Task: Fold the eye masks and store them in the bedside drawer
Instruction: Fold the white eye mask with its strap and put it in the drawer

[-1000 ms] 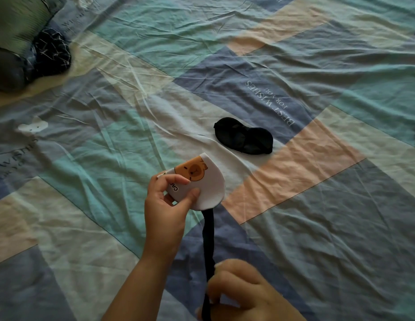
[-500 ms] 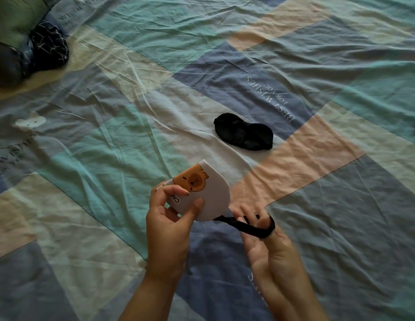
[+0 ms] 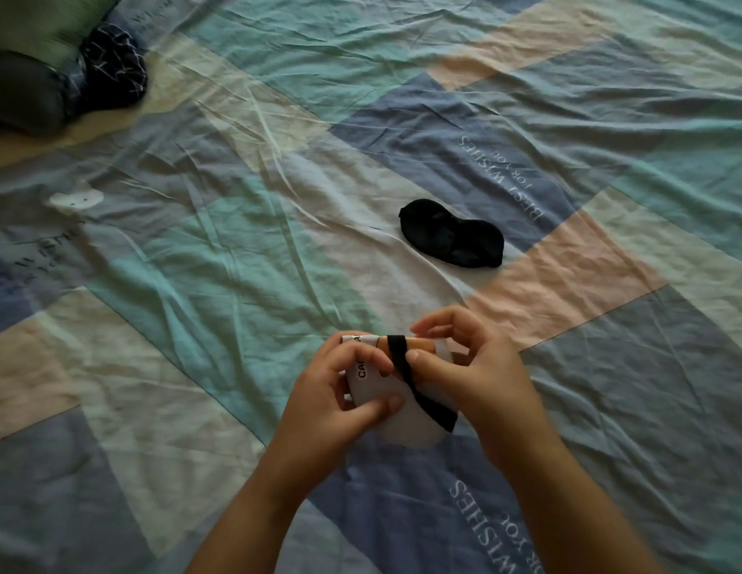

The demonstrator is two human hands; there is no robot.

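- While we hold the folded white eye mask (image 3: 385,401) above the bedsheet (image 3: 203,258), our left hand (image 3: 332,401) pinches its left half and our right hand (image 3: 477,379) presses the black strap (image 3: 406,366) across its face.
- The strap runs from the top edge down to the lower right, so winding falls to the right hand.
- A second ago that strap hung straight down; now it crosses the mask.
- Farther off, right of centre, the black eye mask (image 3: 452,234) lies flat, untouched.

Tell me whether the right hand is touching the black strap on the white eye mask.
Touching. The head view shows the right hand with its thumb pressed on the black strap across the folded white eye mask.
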